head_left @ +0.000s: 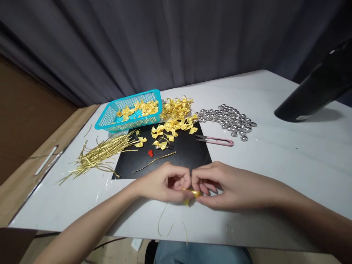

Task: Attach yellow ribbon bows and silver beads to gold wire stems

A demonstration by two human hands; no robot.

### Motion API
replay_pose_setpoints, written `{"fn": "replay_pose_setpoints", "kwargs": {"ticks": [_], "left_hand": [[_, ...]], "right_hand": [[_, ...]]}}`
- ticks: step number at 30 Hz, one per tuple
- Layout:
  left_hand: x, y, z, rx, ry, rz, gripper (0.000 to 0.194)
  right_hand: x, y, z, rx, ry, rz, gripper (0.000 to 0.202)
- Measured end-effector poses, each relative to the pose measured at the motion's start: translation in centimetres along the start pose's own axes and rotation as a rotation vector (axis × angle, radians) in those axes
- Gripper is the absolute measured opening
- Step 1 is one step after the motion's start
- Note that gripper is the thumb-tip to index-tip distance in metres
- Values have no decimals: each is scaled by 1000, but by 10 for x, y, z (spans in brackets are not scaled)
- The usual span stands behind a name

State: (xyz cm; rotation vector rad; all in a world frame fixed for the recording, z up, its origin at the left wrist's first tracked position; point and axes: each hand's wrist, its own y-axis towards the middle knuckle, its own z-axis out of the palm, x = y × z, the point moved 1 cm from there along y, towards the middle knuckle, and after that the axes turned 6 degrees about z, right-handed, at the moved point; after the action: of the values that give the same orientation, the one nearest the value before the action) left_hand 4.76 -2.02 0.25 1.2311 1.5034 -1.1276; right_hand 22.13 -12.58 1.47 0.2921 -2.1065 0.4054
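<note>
Between my two hands, near the front edge of the table, is a yellow ribbon bow, partly covered by fingers. My left hand pinches its left side with thumb and curled fingers. From the other side, my right hand grips it, fingers bent and thumb below. Thin gold threads hang down below the left hand. Just beyond my hands lies a black mat, carrying several yellow bows, a small red piece and a gold cord.
A blue basket with yellow bows stands at the back left. Gold cords are piled left of the mat. Pink-handled thread snips lie at right, below many silver beads. A black cylinder stands far right.
</note>
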Motion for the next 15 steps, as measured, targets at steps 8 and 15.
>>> {"fn": "replay_pose_setpoints", "kwargs": {"ticks": [8,15], "left_hand": [[-2,-3,6,103,-526,-38,30],[3,-4,6,158,-573,-76,35]], "right_hand": [[7,-1,-2,173,368,5,8],[6,-2,-2,252,524,38,10]]}}
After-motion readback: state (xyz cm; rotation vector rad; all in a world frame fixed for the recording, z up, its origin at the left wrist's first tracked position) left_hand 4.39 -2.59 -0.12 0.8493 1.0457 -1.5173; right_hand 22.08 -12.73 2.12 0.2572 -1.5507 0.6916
